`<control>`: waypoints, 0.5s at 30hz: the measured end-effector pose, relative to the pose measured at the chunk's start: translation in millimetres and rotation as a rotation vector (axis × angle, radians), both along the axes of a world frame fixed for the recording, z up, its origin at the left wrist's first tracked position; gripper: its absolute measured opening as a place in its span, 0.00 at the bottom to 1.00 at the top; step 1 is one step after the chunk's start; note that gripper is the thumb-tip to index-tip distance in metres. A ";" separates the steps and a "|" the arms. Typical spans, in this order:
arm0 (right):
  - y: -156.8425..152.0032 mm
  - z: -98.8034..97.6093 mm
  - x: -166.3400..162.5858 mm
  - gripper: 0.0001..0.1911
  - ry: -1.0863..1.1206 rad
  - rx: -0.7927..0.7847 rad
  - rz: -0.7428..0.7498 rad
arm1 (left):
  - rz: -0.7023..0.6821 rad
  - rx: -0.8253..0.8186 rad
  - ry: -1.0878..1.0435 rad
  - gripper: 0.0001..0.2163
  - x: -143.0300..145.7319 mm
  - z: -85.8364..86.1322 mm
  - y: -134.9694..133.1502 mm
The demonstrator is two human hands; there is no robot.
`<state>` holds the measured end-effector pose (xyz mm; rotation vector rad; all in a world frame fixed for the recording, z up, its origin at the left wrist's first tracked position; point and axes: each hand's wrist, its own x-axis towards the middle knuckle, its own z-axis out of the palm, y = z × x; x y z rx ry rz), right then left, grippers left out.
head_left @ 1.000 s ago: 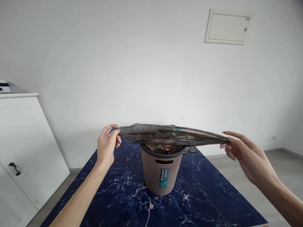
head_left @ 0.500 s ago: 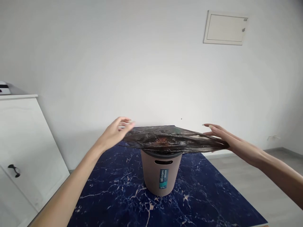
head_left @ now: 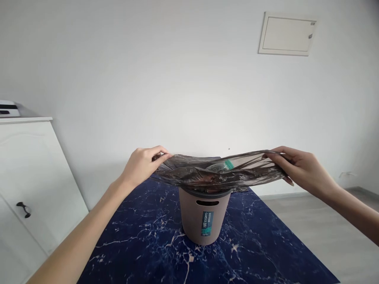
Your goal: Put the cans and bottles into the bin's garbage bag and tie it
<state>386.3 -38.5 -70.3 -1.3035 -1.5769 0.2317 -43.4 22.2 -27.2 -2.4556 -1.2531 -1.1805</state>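
A thin, dark translucent garbage bag [head_left: 189, 175] is stretched sideways over a beige garbage bin [head_left: 189, 217] with a dark rim. My left hand [head_left: 145, 162] pinches the bag's left edge between thumb and fingers. At the other side my right hand [head_left: 297, 167] is closed on the bag's right edge, pulling it wide. Inside the bag's mouth lies a clear bottle with a green cap [head_left: 228, 164]; the rest of the contents is covered by the film. The bin stands upright and bears a teal label [head_left: 207, 223] under its handle slot.
The bin rests on a dark blue marble-patterned table [head_left: 142, 236]. A white cabinet [head_left: 38, 169] stands at the left, and a pale wall [head_left: 166, 79] with a panel door [head_left: 288, 33] rises behind. Grey floor [head_left: 319, 225] shows at the right.
My left fingers have closed on the bag's edge. My right hand has turned and gripped the upper edge. The bag's mouth has opened, and the green-capped bottle now shows more clearly.
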 end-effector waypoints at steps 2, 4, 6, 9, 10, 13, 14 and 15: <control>-8.2 -2.8 1.3 0.31 -0.009 0.043 -0.044 | -0.026 0.064 -0.060 0.16 -3.3 -3.6 -5.6; -13.6 -9.2 5.3 0.32 -0.016 0.042 -0.071 | -0.042 0.074 -0.118 0.15 -7.1 -8.4 -10.4; -16.7 -18.9 12.2 0.34 -0.016 0.013 -0.073 | -0.058 0.025 -0.154 0.14 -12.5 -14.1 -13.9; -19.0 -36.0 25.9 0.32 0.011 -0.053 -0.036 | -0.084 -0.136 -0.170 0.15 -23.9 -21.7 -16.5; -19.3 -41.1 30.8 0.31 0.026 -0.077 -0.020 | -0.089 -0.196 -0.171 0.16 -28.4 -23.2 -16.8; -18.5 -51.7 44.5 0.28 0.055 -0.154 0.032 | -0.094 -0.329 -0.143 0.17 -40.7 -23.0 -16.6; -17.8 -53.4 48.3 0.28 0.060 -0.175 0.043 | -0.094 -0.336 -0.133 0.18 -43.5 -21.5 -16.4; -16.9 -54.4 51.4 0.27 0.062 -0.194 0.051 | -0.093 -0.321 -0.134 0.18 -45.4 -19.4 -16.4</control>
